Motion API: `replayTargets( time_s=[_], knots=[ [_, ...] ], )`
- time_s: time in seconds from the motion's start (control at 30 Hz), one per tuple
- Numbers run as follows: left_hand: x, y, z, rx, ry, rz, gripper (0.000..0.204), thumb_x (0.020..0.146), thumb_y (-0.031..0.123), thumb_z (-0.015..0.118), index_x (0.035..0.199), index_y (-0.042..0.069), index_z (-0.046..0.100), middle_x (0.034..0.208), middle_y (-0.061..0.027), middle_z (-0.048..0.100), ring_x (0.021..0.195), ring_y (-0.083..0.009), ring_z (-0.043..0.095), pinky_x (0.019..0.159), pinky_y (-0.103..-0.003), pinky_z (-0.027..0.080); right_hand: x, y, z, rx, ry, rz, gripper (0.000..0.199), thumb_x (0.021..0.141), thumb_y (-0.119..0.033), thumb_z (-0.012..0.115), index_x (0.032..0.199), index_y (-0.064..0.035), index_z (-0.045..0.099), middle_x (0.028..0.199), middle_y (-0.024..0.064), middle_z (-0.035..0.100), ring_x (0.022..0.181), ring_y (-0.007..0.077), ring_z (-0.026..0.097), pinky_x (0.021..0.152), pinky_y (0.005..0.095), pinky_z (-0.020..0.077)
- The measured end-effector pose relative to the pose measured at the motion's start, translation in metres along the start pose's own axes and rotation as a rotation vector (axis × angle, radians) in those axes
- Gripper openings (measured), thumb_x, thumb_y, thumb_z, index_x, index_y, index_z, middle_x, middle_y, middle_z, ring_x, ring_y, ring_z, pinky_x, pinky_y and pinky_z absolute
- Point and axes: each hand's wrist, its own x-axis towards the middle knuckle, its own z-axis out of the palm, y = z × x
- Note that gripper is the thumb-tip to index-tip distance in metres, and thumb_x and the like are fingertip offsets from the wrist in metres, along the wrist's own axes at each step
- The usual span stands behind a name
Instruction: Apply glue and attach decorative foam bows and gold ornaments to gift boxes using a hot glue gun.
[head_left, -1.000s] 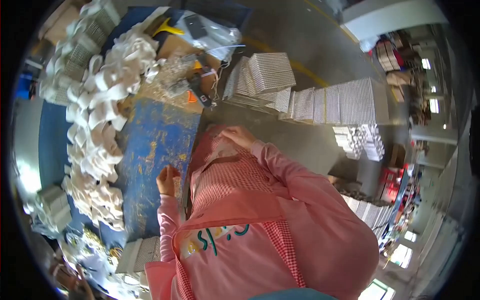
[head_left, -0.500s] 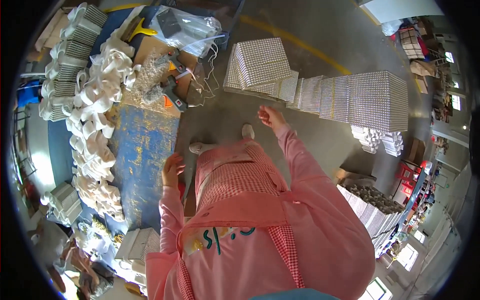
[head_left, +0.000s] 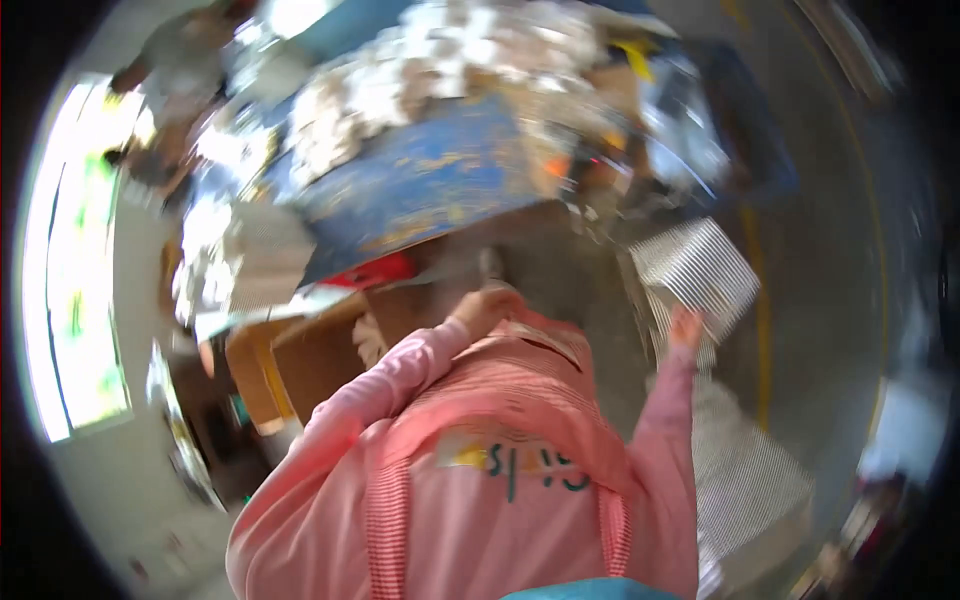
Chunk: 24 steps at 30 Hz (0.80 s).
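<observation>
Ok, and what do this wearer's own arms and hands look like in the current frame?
The left sleeve and right sleeve are plain pink, long and soft-looking, reaching about to the wrists. The left hand and right hand are bare, with no gloves. Blur hides any rings or nail detail.

Only text found: dark green lettering (head_left: 511,478) on the chest of the pink shirt (head_left: 500,555), just inside the top edge of the apron (head_left: 500,390) and between its two checked straps (head_left: 388,530); it appears upside down from the head view, with smear from motion and the apron edge close against it. Letters stand on a pale printed patch (head_left: 450,447) with a yellow spot toward the apron's left strap; some strokes make out as letters, full word not clear.
</observation>
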Motion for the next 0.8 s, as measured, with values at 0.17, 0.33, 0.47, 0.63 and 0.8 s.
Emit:
replayTargets(
  time_s=[0.17, 0.33, 0.47, 0.63, 0.8],
  knots=[
    [-0.046, -0.055, -0.03, -0.052, 0.346, -0.034, 0.019, 0.081, 0.017, 0.059, 0.099, 0.011, 0.063, 0.088, -0.0089, 0.066, 0.082, -0.0214, 0.064, 0.076, -0.031, 0.051, 0.038, -0.041, 0.125, -0.507, 0.454, -0.183, 0.031, 0.085, -0.021, 0.059, 0.11, -0.0058, 0.05, 0.104, 0.0082, 0.054, 0.094, 0.018, 0.051, 0.088, 0.0315, 0.044],
    [-0.054, -0.075, -0.073, -0.127, 0.412, -0.243, 0.021, 0.081, 0.017, 0.058, 0.1, 0.011, 0.063, 0.086, -0.0096, 0.066, 0.078, -0.0197, 0.065, 0.072, -0.03, 0.051, -0.005, -0.02, 0.36, -1.279, 0.279, 0.095, 0.02, 0.086, -0.018, 0.054, 0.103, -0.0077, 0.053, 0.098, 0.0027, 0.054, 0.083, 0.0128, 0.049, 0.073, 0.0277, 0.0388],
    [-0.03, -0.102, -0.118, -0.168, 0.41, -0.154, 0.023, 0.082, 0.018, 0.055, 0.101, 0.007, 0.062, 0.088, -0.0093, 0.066, 0.075, -0.0168, 0.064, 0.07, -0.029, 0.052, -0.001, 0.04, 0.454, -1.989, -0.429, -0.013, 0.02, 0.086, -0.015, 0.05, 0.08, 0.0041, 0.051, 0.068, 0.0134, 0.049, 0.06, 0.0235, 0.044, 0.058, 0.0364, 0.0356],
    [-0.014, -0.122, -0.19, -0.336, 0.487, -0.075, 0.022, 0.085, 0.017, 0.053, 0.101, 0.003, 0.061, 0.088, -0.0094, 0.066, 0.076, -0.0162, 0.063, 0.07, -0.029, 0.051, 0.038, 0.204, 0.552, -2.494, -0.863, -0.221, 0.017, 0.084, -0.015, 0.05, 0.083, 0.0016, 0.054, 0.073, 0.0244, 0.056, 0.071, 0.0414, 0.053, 0.061, 0.0492, 0.0388],
    [-0.021, -0.155, -0.272, -0.382, 0.638, -0.108, 0.022, 0.084, 0.017, 0.054, 0.101, 0.005, 0.062, 0.087, -0.0091, 0.066, 0.081, -0.0154, 0.062, 0.073, -0.03, 0.05, 0.068, 0.357, 0.607, -2.524, -1.219, -0.334, 0.011, 0.084, -0.012, 0.047, 0.083, -0.0022, 0.052, 0.072, 0.0211, 0.06, 0.068, 0.0398, 0.058, 0.057, 0.0472, 0.0448]
  ],
)
